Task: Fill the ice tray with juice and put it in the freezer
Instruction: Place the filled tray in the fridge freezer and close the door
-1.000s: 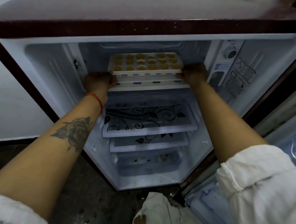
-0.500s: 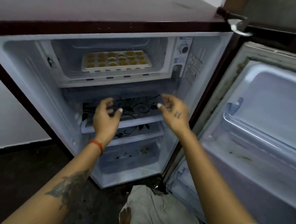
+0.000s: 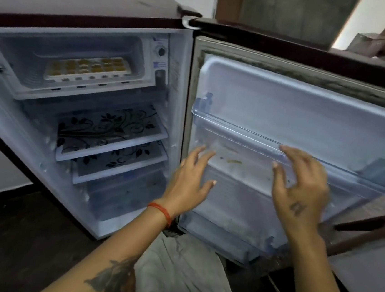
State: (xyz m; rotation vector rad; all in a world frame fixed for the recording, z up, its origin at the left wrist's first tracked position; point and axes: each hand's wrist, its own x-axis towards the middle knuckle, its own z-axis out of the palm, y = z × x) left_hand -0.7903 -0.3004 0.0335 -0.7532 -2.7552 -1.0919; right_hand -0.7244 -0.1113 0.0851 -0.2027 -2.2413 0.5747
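The ice tray [image 3: 88, 69] is white and long, with two rows of small cells. The cells are filled with yellow-orange juice. It lies flat on the floor of the freezer [image 3: 76, 62], the top compartment of the open fridge [image 3: 85, 22], a little toward the right side. No hand touches it.

Both hands are in front of the open door [image 3: 308, 115], well below and to the right of the tray. The left hand [image 3: 189, 181] has its fingers spread and holds nothing. The right hand [image 3: 301, 188] is also free, fingers apart and slightly bent, near the clear door shelf [image 3: 235, 131].
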